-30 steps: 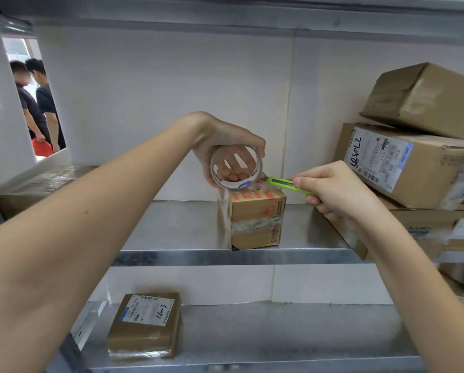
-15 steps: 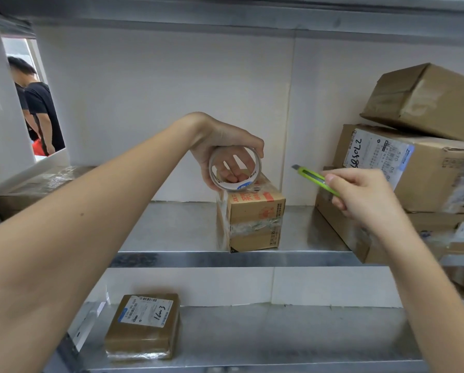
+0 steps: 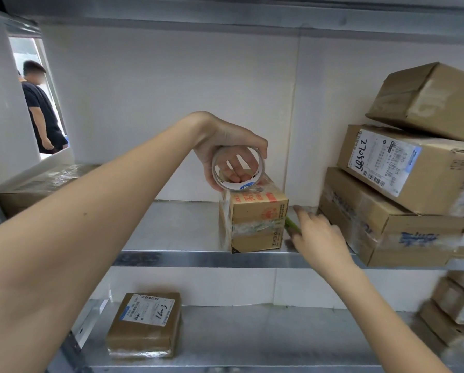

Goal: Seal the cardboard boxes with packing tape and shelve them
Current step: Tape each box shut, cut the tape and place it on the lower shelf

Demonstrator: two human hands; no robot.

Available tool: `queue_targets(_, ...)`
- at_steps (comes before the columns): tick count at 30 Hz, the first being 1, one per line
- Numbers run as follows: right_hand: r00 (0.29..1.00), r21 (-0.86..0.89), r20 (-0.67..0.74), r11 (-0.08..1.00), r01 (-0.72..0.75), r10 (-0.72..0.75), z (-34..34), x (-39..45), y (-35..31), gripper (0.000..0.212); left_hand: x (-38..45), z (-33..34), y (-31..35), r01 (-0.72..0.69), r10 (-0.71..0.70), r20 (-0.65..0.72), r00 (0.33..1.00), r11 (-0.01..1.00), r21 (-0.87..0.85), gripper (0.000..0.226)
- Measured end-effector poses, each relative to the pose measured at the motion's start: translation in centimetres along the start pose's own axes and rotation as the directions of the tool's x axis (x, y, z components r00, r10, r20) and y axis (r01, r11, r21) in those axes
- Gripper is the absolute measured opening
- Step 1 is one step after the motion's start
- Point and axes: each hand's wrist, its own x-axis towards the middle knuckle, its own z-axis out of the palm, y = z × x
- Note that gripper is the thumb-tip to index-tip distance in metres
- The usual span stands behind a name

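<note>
A small cardboard box (image 3: 257,219) with red print and clear tape around its middle stands near the front edge of the middle metal shelf (image 3: 187,258). My left hand (image 3: 225,138) grips a roll of clear packing tape (image 3: 248,186), which rests upright on the box's top. My right hand (image 3: 322,238), blurred by motion, is low on the shelf just right of the box. It holds a green utility cutter (image 3: 290,225), of which only a short piece shows beside the box's right face.
Three taped cardboard boxes (image 3: 403,168) are stacked at the right of the middle shelf. A labelled flat parcel (image 3: 144,324) lies on the lower shelf, with more boxes (image 3: 457,305) at its right. A flat wrapped box (image 3: 42,184) lies far left. A person (image 3: 41,111) stands beyond the left opening.
My right hand drew the green cutter back from the box's top, then dropped to the shelf beside the box's right face. My left hand has kept the tape roll on the box.
</note>
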Motion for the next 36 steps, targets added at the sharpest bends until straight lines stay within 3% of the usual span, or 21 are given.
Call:
queue_targets(1,0.998,0.098,-0.060,0.995,0.003,0.003,-0.5,0.0,0.1,0.034,0.0,0.0,0.0,0.001,-0.001,0.001,1.000,1.000,0.002,0.032)
queue_targets(3,0.981,0.436,-0.193,0.898,0.056,0.033,-1.9,-0.2,-0.1,0.039,0.1,0.0,0.0,-0.001,0.001,0.001,1.000,1.000,0.005,0.032)
queue_targets(5,0.985,0.641,-0.171,0.762,0.092,0.025,-4.1,-0.3,-1.3,0.066,0.0,0.0,0.0,-0.004,0.004,0.001,1.000,1.000,0.001,0.031)
queue_targets(6,0.995,0.653,-0.102,0.753,0.077,-0.013,-5.0,-0.3,-2.0,0.084,0.0,0.0,0.0,-0.004,0.004,0.000,1.000,1.000,-0.001,0.031)
queue_targets(8,0.996,0.578,0.021,0.814,0.059,-0.086,-5.7,-0.1,-3.3,0.104,-0.1,0.1,0.1,-0.004,0.004,-0.001,1.000,1.000,0.007,0.031)
queue_targets(10,0.991,0.540,0.058,0.839,0.070,-0.120,-5.5,0.3,-4.1,0.098,-0.1,0.1,0.1,-0.007,0.007,-0.001,1.000,1.000,0.016,0.032)
queue_targets(13,0.992,0.484,-0.026,0.867,0.120,-0.123,-4.8,0.8,-4.4,0.080,0.0,0.1,0.1,-0.016,0.016,-0.009,1.000,1.000,0.008,0.032)
queue_targets(18,0.977,0.181,-0.096,0.962,0.207,-0.192,-5.2,1.5,-4.2,0.088,0.0,0.3,0.2,-0.011,0.011,-0.006,1.000,0.999,0.043,0.031)
queue_targets(25,0.975,0.187,-0.058,0.957,0.223,-0.216,-6.0,1.4,-4.2,0.082,0.2,0.2,0.1,-0.038,0.038,0.002,0.999,0.999,0.031,0.034)
queue_targets(30,0.964,0.045,-0.045,0.963,0.266,-0.264,-6.0,1.7,-4.3,0.087,-0.3,0.1,-1.7,-0.118,0.115,-0.030,0.993,0.986,-0.115,0.034)
queue_targets(36,0.969,0.058,0.018,0.968,0.245,-0.247,-6.0,1.5,-4.3,0.082,-1.0,0.4,-4.6,-0.290,0.280,-0.078,0.957,0.921,-0.260,0.044)
